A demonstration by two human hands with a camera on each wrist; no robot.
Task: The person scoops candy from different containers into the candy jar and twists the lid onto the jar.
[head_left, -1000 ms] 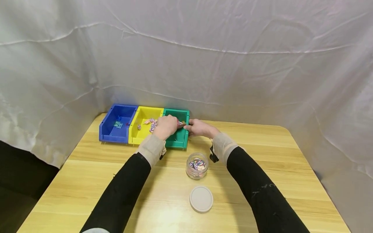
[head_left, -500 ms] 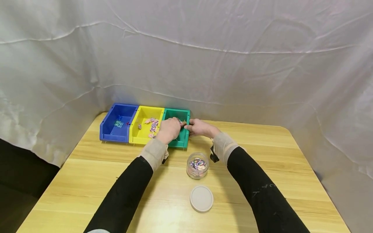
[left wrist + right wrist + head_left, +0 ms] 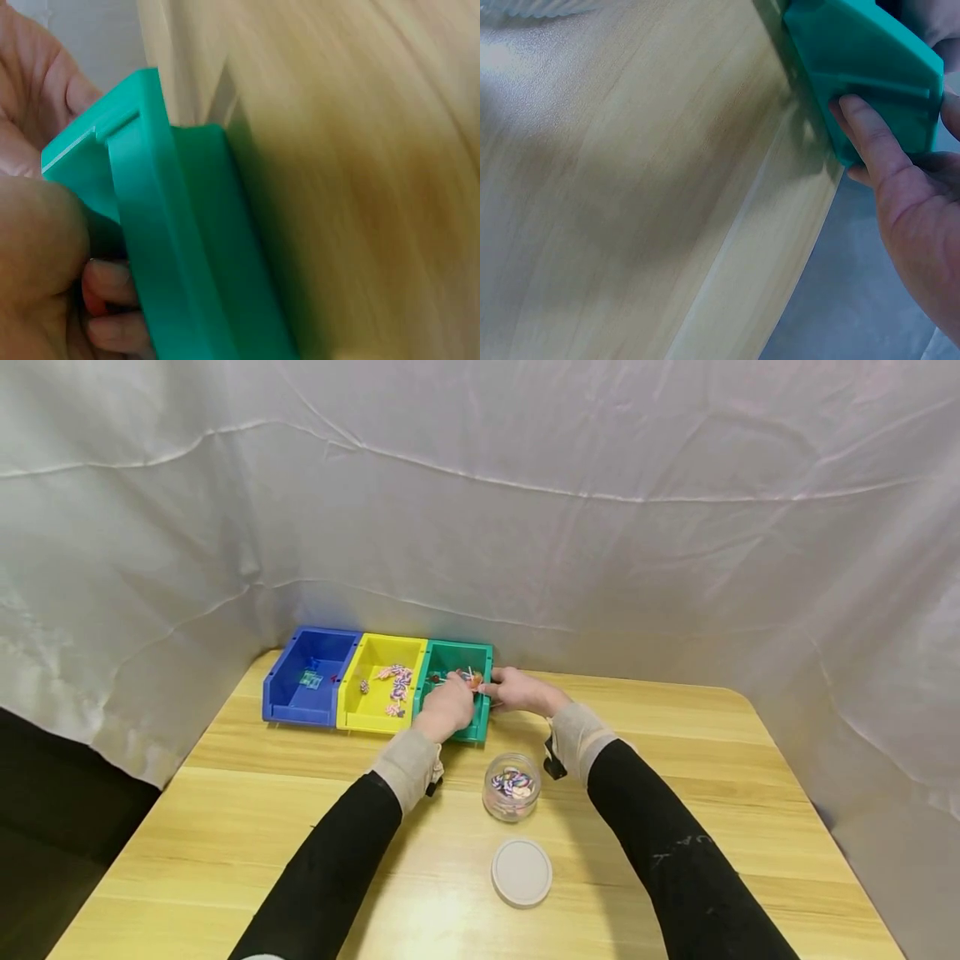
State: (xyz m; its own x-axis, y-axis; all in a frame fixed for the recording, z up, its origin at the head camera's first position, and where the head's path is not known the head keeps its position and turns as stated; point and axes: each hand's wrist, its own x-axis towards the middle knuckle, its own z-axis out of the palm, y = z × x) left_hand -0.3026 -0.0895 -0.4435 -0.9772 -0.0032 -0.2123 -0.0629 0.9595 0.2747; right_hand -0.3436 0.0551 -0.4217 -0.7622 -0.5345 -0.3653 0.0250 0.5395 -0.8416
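Note:
My left hand (image 3: 448, 704) reaches into the green bin (image 3: 480, 727), fingers curled low behind its front wall. In the left wrist view a bit of a small red candy (image 3: 94, 298) shows among the curled fingers (image 3: 112, 330); the rest is hidden by the hand. Small bright candies (image 3: 474, 678), some with white sticks, lie by the fingertips. My right hand (image 3: 519, 690) grips the bin's right wall, its thumb at the rim and its fingers (image 3: 870, 135) along the outer side.
Left of the green bin stand a yellow bin (image 3: 363, 720) with swirled candies (image 3: 401, 683) and a blue bin (image 3: 300, 717) with a few clear pieces. Nearer are an open clear jar (image 3: 512, 802) of swirled candies and a white lid (image 3: 522, 873). A curtain (image 3: 600, 568) hangs behind the table.
My left hand has moved right, from the yellow-green border further into the green bin, uncovering more of the yellow bin's candies. My right hand stays on the green bin's wall.

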